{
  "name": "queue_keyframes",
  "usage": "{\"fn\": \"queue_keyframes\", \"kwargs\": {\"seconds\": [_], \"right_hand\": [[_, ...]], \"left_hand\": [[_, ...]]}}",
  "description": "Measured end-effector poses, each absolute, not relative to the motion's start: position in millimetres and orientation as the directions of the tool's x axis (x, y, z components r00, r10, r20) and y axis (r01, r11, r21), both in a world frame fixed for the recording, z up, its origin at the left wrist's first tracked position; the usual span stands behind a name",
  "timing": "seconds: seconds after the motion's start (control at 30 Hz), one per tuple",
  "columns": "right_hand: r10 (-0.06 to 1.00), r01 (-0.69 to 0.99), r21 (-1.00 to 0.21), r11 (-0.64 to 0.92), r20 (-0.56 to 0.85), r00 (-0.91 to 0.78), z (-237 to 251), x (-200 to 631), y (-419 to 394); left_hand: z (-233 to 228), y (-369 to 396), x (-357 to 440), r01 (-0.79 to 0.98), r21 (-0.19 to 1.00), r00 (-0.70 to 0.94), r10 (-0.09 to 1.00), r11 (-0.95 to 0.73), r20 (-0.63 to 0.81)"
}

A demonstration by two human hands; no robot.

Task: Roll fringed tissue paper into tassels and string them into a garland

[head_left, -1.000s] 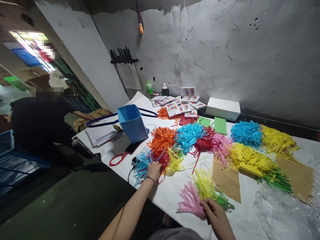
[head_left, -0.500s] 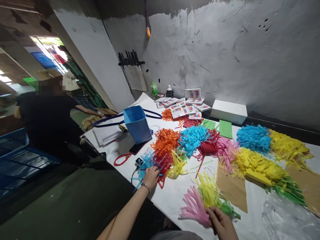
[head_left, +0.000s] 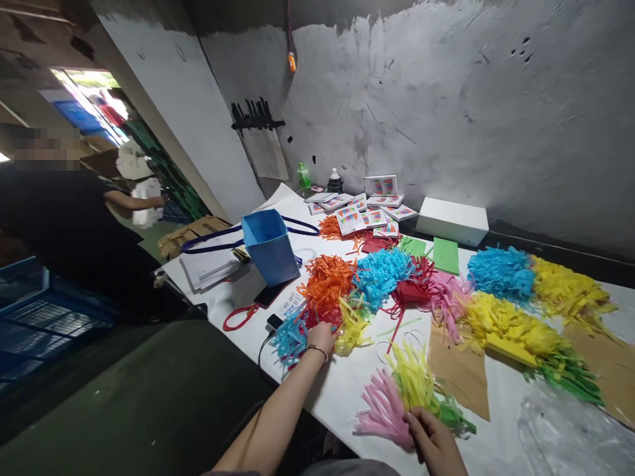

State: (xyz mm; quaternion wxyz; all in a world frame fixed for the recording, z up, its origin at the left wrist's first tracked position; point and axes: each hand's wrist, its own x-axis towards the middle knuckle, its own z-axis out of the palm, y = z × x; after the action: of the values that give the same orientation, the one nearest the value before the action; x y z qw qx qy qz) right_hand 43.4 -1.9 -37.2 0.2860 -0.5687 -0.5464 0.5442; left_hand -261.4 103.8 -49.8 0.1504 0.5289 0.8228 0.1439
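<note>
My left hand point(head_left: 323, 336), with a bracelet at the wrist, reaches into a pile of tissue-paper tassels. Its fingers are curled onto a red tassel point(head_left: 317, 316), the tips partly hidden among the strips. Around it lie blue strips point(head_left: 289, 338), an orange tassel point(head_left: 327, 281) and a yellow tassel point(head_left: 352, 337). At the near edge of the table, my right hand point(head_left: 434, 436) pinches the gathered end of a pink tassel point(head_left: 381, 410). A yellow tassel point(head_left: 411, 373) and a green tassel point(head_left: 451, 416) lie against it, just beyond the fingers.
A blue bag point(head_left: 272, 248), a phone point(head_left: 272, 294) and small printed boxes point(head_left: 350, 218) stand or lie farther back. Brown paper point(head_left: 461, 370), more tassels point(head_left: 516, 324) and clear plastic point(head_left: 565, 423) are on the right. A person in dark clothes point(head_left: 64, 231) is at the left.
My left hand has moved right, from the blue strips' edge onto the red tassel, and the blue strips are spread differently. My right hand stays put. The other person has moved left.
</note>
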Motion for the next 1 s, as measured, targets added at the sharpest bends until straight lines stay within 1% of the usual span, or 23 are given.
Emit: {"fn": "queue_keyframes", "kwargs": {"seconds": [0.07, 0.17, 0.2, 0.23, 0.27, 0.3, 0.33, 0.37, 0.4, 0.43, 0.47, 0.53, 0.63, 0.7, 0.8, 0.87, 0.93, 1.0], "right_hand": [[0.936, 0.304, -0.922, -0.242, -0.304, -0.177, -35.5, 45.0, -3.8], [0.935, 0.28, -0.925, -0.259, -0.313, -0.169, -35.9, 49.8, -6.2], [0.933, 0.274, -0.924, -0.268, -0.32, -0.167, -35.9, 50.9, -6.4], [0.93, 0.267, -0.922, -0.281, -0.33, -0.161, -35.1, 51.5, -6.1], [0.927, 0.257, -0.92, -0.297, -0.342, -0.152, -32.9, 51.3, -5.3], [0.923, 0.244, -0.917, -0.314, -0.356, -0.149, -28.9, 50.4, -4.1], [0.919, 0.229, -0.917, -0.327, -0.365, -0.149, -22.5, 49.0, -2.8], [0.918, 0.212, -0.92, -0.331, -0.365, -0.153, -13.8, 47.1, -1.5], [0.922, 0.198, -0.926, -0.32, -0.353, -0.159, -2.7, 44.9, -0.5], [0.931, 0.189, -0.937, -0.293, -0.325, -0.169, 10.4, 42.6, 0.1], [0.941, 0.184, -0.95, -0.251, -0.284, -0.182, 24.7, 40.4, 0.2], [0.962, 0.186, -0.973, -0.136, -0.175, -0.211, 53.6, 36.4, -0.5], [0.969, 0.222, -0.974, 0.045, -0.012, -0.248, 84.7, 32.4, -1.1], [0.967, 0.253, -0.961, 0.113, 0.047, -0.252, 92.3, 31.7, -0.4], [0.969, 0.288, -0.951, 0.112, 0.041, -0.242, 89.8, 33.8, -0.3], [0.976, 0.308, -0.948, 0.086, 0.018, -0.218, 85.7, 37.1, -1.6], [0.981, 0.336, -0.939, 0.075, 0.01, -0.193, 83.8, 41.3, -3.2], [0.984, 0.378, -0.922, 0.076, 0.007, -0.181, 84.5, 45.5, -3.8]], "left_hand": [[-51.6, 105.8, -256.3, 0.813, 0.407, -0.404, 0.907, 0.416, -0.119], [-37.1, 91.9, -262.7, 0.801, 0.464, -0.391, 0.918, 0.379, -0.075], [-28.0, 84.2, -265.9, 0.791, 0.497, -0.386, 0.921, 0.357, -0.049], [-17.3, 75.8, -267.9, 0.759, 0.561, -0.382, 0.924, 0.331, -0.028], [-5.4, 67.1, -267.7, 0.693, 0.655, -0.383, 0.924, 0.3, -0.017], [7.0, 58.4, -264.7, 0.57, 0.779, -0.386, 0.922, 0.262, -0.028], [19.3, 50.3, -258.5, 0.393, 0.892, -0.372, 0.926, 0.223, -0.068], [31.1, 42.9, -249.3, 0.196, 0.961, -0.34, 0.933, 0.196, -0.121], [41.7, 36.4, -237.6, 0.018, 0.981, -0.277, 0.944, 0.194, -0.181], [50.9, 31.0, -224.3, -0.115, 0.973, -0.202, 0.954, 0.201, -0.221], [58.2, 26.6, -210.2, -0.21, 0.955, -0.137, 0.961, 0.209, -0.241], [66.9, 20.3, -182.8, -0.328, 0.915, -0.036, 0.965, 0.236, -0.262], [67.5, 15.4, -150.9, -0.398, 0.871, 0.055, 0.955, 0.288, -0.291], [63.2, 13.7, -137.3, -0.416, 0.85, 0.107, 0.946, 0.323, -0.307], [57.0, 12.2, -125.4, -0.429, 0.826, 0.155, 0.931, 0.365, -0.33], [55.4, 11.5, -120.9, -0.405, 0.836, 0.154, 0.929, 0.37, -0.337], [56.0, 11.1, -117.9, -0.332, 0.874, 0.157, 0.934, 0.355, -0.32], [57.9, 10.8, -116.2, -0.195, 0.939, 0.156, 0.954, 0.284, -0.256]]}}
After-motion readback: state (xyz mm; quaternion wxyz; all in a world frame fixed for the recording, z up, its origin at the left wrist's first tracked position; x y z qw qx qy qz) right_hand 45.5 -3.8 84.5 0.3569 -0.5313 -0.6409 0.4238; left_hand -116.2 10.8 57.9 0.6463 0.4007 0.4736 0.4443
